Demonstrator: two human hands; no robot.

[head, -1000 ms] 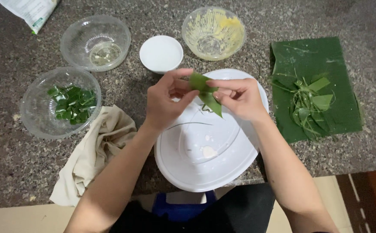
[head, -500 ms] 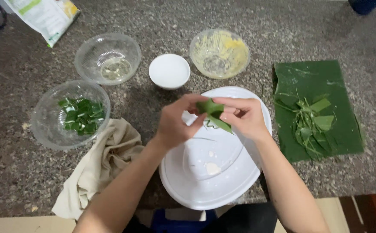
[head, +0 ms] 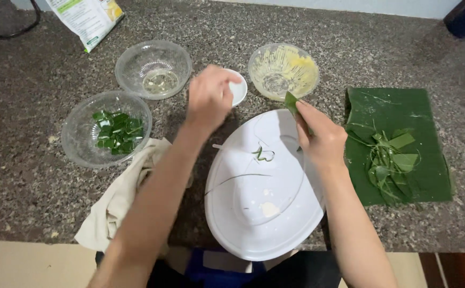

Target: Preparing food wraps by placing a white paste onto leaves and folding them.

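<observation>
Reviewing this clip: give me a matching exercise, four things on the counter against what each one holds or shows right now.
Things:
1. left clear bowl
2. far right clear bowl
3. white plate
4. green mat

States:
A. a pile of leaf trimmings and strips
B. yellow smears on its wall
C. cut green leaf pieces
D. a thin curl of leaf and a small pale dab

Pairs: 1-C, 2-B, 3-D, 4-A

Both forearms are bare to the frame edge; no sleeves, watch, rings or gloves are visible on the left hand point(head: 209, 97) or the right hand point(head: 323, 140). At the lower edge, dark clothing with a blue patch shows, possibly an apron.
</observation>
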